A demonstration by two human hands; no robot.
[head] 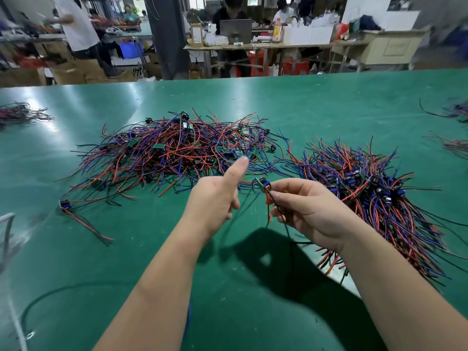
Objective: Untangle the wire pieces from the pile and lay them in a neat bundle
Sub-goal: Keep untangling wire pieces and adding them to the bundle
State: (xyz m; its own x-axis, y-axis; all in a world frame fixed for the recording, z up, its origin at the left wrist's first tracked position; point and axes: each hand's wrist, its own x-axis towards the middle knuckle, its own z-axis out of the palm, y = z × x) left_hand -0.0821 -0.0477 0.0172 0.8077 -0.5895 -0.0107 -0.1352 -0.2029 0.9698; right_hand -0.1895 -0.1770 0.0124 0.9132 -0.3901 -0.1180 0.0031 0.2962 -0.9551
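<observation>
Left forearm (157, 287) and right forearm (379, 287) reach up from the bottom edge over the green table (101, 249), casting a dark shadow between them. At the lower left a thin black cable (38, 300) curves across the surface. The right hand (311, 209) pinches one wire piece (263, 184) between thumb and fingertips, gripping just under its small board and blue part. The piece's red and black leads hang down below the grip, clear of the table. The left hand (215, 198) is raised just beside it, one digit straight and pointing away toward the pile (177, 148), the rest curled. Blue strands run close past its knuckles, but I cannot tell whether it grips any. The pile is a loose tangle of red, blue and black leads with small boards, lying beyond both hands at the table's middle. The bundle (374, 193) lies to the right of the right hand, its boards gathered together and its leads fanning out at both ends. A stray piece (65, 203) lies alone off the pile's near left corner. Smaller heaps (20, 115) sit at the far left and right edges. Past the table, people work at benches, one behind a laptop (235, 29).
</observation>
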